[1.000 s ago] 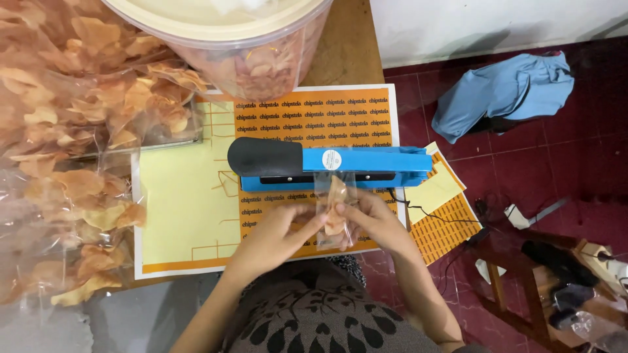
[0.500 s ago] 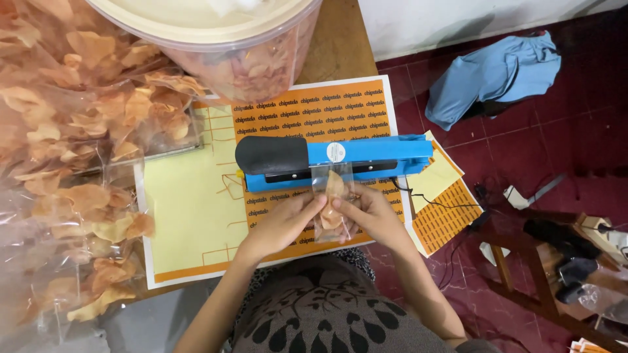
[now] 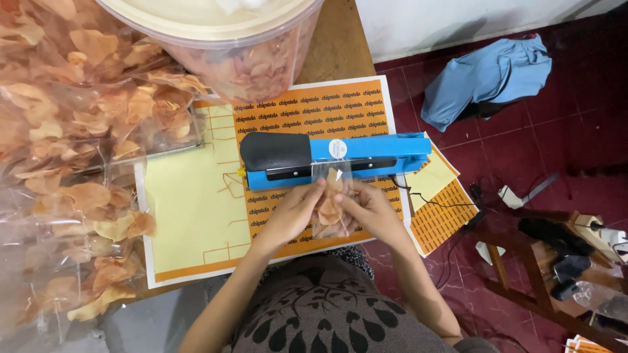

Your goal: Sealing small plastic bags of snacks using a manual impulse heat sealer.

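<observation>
Both forearms reach up from the near edge and meet at the middle of the table; the left hand (image 3: 296,210) curls inward, its fingers pinched on the left edge of a small clear bag of chips (image 3: 329,202); the right hand (image 3: 367,208) mirrors it, fingers clamped on the bag's right edge; the bag stands upright between them, its top touching the blue sealer (image 3: 340,157), which lies across orange printed sheets (image 3: 314,111); heaped chip bags (image 3: 72,150) fill the left.
</observation>
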